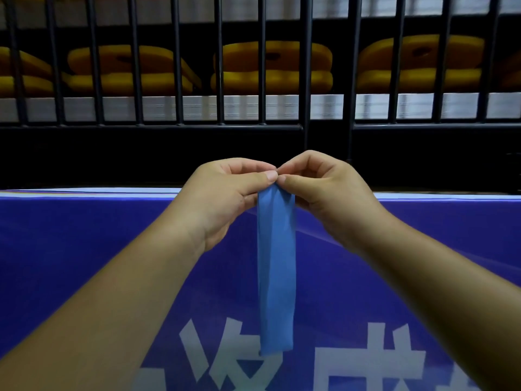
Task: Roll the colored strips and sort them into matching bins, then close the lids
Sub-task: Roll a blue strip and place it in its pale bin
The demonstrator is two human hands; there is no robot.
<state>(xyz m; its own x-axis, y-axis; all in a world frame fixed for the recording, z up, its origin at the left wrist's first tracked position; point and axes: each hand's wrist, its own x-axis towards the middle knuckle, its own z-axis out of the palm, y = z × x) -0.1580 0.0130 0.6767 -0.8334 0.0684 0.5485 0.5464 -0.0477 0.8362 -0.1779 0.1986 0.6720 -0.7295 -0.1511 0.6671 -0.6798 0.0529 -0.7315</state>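
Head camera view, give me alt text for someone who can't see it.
A left hand and right hand pinch the top end of a flat blue strip, hanging unrolled over a purple-blue printed table cover. Black metal bars and yellow rounded shapes stand behind.

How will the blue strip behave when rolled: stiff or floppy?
Probably floppy: the blue strip hangs straight down from where the left hand and right hand pinch its top. It looks thin, so likely light and apt to unroll if released.
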